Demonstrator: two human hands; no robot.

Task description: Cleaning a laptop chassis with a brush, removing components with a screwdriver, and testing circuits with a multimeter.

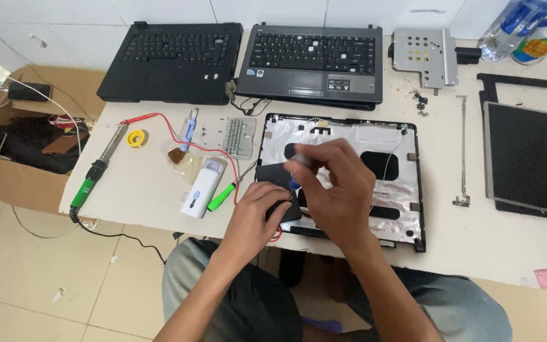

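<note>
Lid shell (375,142) on table (153,190), two laptops (314,60) behind, screen panel (530,158) right

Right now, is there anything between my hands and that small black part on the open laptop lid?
Nothing visible. The left hand already rests on the small black part on the laptop lid shell, and the right hand holds a screwdriver directly over it.

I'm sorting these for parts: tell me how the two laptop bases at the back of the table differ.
The left laptop base is all black; the right laptop base has a grey palm rest around black keys. The left one sits angled, the right one squarer to the table edge. Both lie flat, keyboards up, with no screens attached.
</note>
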